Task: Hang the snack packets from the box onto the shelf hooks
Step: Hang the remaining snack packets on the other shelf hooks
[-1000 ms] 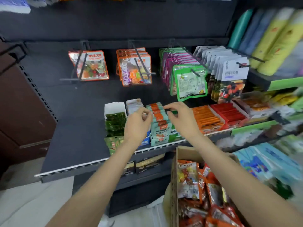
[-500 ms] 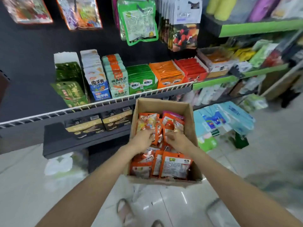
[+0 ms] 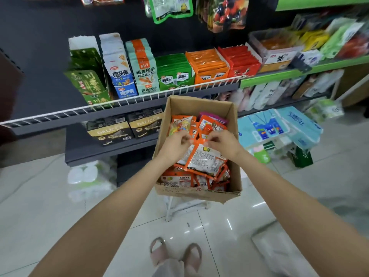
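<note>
— Orange-edged snack packets [image 3: 201, 156] fill the cardboard box [image 3: 235, 170], which stands on a white stand on the tiled floor [image 3: 40, 196], just in front of the shelf [image 3: 119, 100]. What are the hands doing?

— Both are over the box. The left hand [image 3: 175, 145] has its fingers curled, pinching the top edge of an orange packet. The right hand [image 3: 223, 143] pinches the same top edge from the other side, thumb and fingertips closed on it. The packet they hold hangs back-side up, its white printed panel showing; the print is too small to read.

— Any labels that can be read?

— Two dark boxes [image 3: 123, 128] on the lower shelf read "DALICCA". On the wire-fronted shelf above stand blue-and-white packs [image 3: 121, 72] marked 魔芋爽, teal-and-orange packs [image 3: 144, 70] marked 摸鱼搭子, and green packs [image 3: 174, 70] with small white labels that are too blurred to make out.

— And the hooks?

— Hanging pouches [image 3: 171, 9] show at the top edge, above the shelf and well apart from the box.
</note>
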